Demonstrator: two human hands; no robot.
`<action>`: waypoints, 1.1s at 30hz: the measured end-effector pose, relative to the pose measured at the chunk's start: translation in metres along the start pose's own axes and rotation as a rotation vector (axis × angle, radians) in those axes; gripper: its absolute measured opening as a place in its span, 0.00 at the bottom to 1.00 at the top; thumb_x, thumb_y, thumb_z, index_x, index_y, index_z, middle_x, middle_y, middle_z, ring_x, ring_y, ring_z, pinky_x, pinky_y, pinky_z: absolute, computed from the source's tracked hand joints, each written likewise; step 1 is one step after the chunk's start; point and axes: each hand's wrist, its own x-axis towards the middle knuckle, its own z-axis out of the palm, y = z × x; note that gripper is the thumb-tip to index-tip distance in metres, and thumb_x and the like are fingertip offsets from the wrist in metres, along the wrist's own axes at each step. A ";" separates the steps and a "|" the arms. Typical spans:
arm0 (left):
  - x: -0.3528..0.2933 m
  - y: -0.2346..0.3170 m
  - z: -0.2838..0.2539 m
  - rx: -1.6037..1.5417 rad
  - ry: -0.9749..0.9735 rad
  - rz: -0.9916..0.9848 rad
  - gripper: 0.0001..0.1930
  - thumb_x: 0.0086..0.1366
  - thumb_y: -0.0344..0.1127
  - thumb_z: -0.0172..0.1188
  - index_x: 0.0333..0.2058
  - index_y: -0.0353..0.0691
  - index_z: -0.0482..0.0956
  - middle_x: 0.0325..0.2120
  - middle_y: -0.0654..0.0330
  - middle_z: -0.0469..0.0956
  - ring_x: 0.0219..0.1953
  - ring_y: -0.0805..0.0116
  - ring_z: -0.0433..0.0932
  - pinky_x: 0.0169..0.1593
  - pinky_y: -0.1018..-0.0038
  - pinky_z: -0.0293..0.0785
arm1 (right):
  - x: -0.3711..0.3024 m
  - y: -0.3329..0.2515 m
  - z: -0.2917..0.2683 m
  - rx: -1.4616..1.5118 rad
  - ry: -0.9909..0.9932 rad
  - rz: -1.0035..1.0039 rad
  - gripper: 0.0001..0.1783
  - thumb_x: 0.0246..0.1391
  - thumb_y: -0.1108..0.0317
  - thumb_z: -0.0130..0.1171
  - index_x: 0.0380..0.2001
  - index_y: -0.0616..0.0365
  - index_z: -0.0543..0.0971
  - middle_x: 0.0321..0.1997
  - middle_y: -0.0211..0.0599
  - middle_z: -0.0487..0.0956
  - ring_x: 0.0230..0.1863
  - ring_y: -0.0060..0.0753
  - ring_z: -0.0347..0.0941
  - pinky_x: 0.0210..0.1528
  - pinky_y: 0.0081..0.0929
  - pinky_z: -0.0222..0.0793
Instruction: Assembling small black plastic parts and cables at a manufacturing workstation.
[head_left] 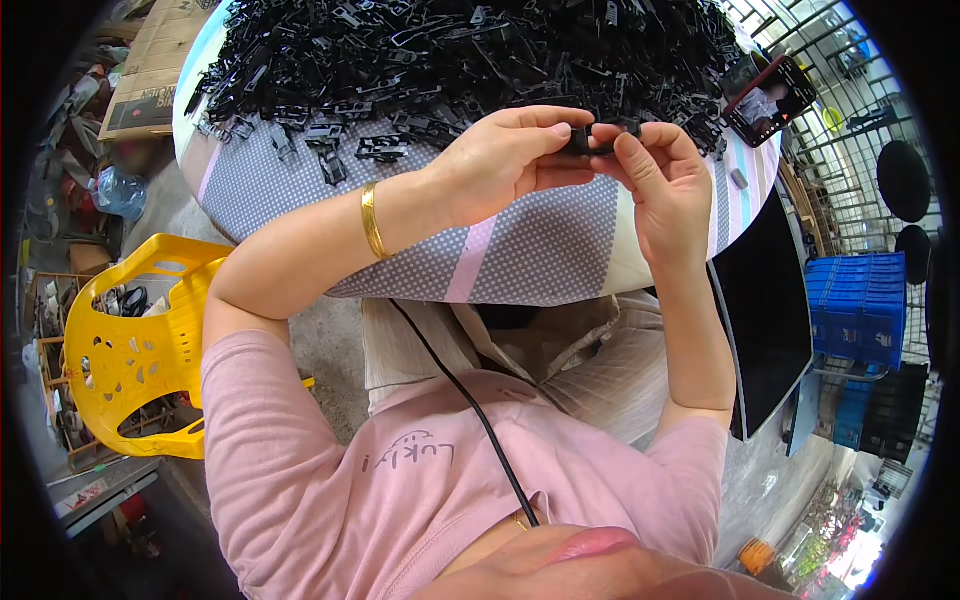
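Observation:
Both hands meet over the near part of the table, gripping a small black plastic piece (pixel 580 141) between them. My left hand (pixel 505 158) pinches its left side with thumb and fingers, a gold bangle on that wrist. From the other side, my right hand (pixel 668 185) has its thumb and bent fingers closed on the piece. Fingers cover much of it, so its exact kind is hard to make out. Just beyond lies a wide heap of black plastic clip-like parts (pixel 440 60). A few loose ones (pixel 328 160) rest nearer, on the dotted tablecloth (pixel 400 240).
A phone (pixel 770 102) stands at the table's right edge, near a small grey block (pixel 739 177). To the left are a yellow plastic chair (pixel 140 345) and a cardboard box (pixel 150 75). Blue crates (pixel 855 310) and a dark flat panel (pixel 765 310) stand right. A black cable (pixel 455 380) crosses my lap.

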 end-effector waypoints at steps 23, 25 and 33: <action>0.000 0.009 -0.007 0.364 -0.046 0.085 0.22 0.62 0.33 0.54 0.49 0.21 0.64 0.39 0.45 0.74 0.39 0.62 0.78 0.47 0.73 0.76 | 0.007 0.002 -0.028 -0.547 -0.257 -0.300 0.10 0.39 0.82 0.64 0.26 0.63 0.73 0.39 0.35 0.71 0.38 0.22 0.68 0.42 0.17 0.68; 0.000 0.009 -0.004 0.202 -0.026 0.086 0.21 0.64 0.36 0.50 0.48 0.22 0.65 0.40 0.46 0.73 0.41 0.61 0.77 0.48 0.71 0.75 | 0.007 0.002 -0.028 -0.569 -0.246 -0.300 0.10 0.39 0.81 0.64 0.26 0.63 0.74 0.39 0.35 0.71 0.38 0.22 0.68 0.42 0.18 0.67; 0.004 0.008 -0.008 0.221 -0.004 0.026 0.21 0.67 0.40 0.46 0.47 0.23 0.66 0.40 0.48 0.72 0.42 0.61 0.76 0.49 0.71 0.74 | 0.007 -0.001 -0.027 -0.666 -0.223 -0.275 0.10 0.36 0.79 0.66 0.24 0.62 0.76 0.39 0.36 0.72 0.39 0.25 0.69 0.41 0.20 0.65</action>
